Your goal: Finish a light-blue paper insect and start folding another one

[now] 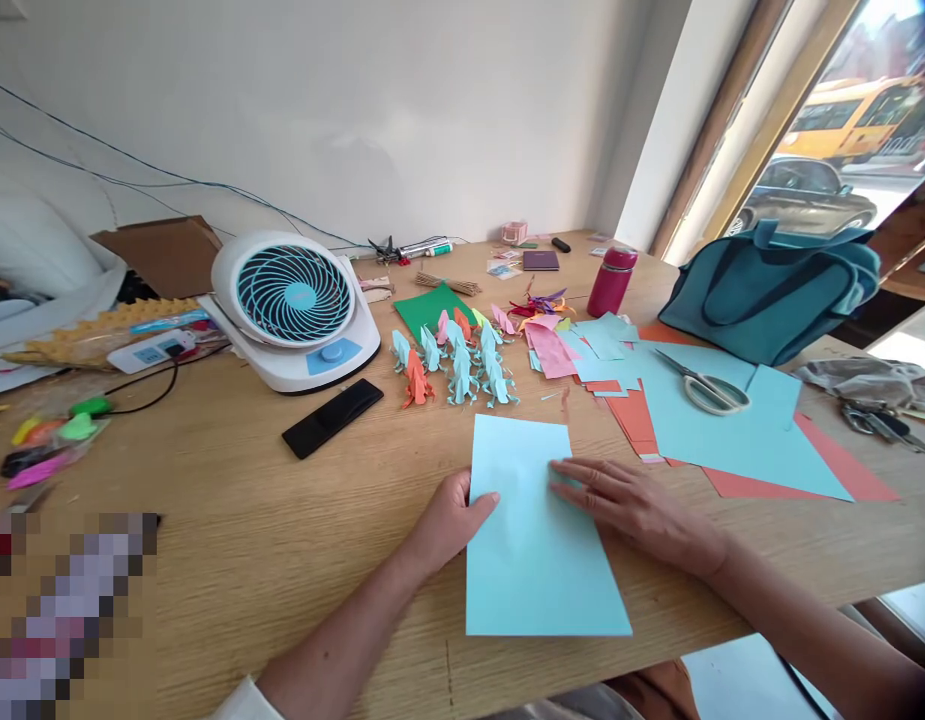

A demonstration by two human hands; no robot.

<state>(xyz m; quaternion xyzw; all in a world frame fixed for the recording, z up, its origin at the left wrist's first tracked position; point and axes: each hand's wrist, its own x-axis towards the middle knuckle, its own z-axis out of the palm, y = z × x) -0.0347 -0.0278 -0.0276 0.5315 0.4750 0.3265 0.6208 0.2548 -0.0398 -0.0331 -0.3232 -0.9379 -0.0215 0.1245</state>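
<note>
A light blue sheet of paper (537,560) lies near the front of the wooden table, its long sides running away from me. My left hand (454,515) grips its left edge, thumb on top and the other fingers underneath. Over the right edge, my right hand (627,505) rests with its fingers stretched out flat on the paper. Just beyond stand several folded paper figures, mostly light blue (460,365), with an orange one (416,380) at the front left.
Scissors (706,388) lie on large blue and orange sheets (739,445) at right, before a teal bag (769,290). A magenta bottle (612,282) stands behind paper scraps (552,350). To the left are a white fan (293,310) and a black phone-like object (333,418).
</note>
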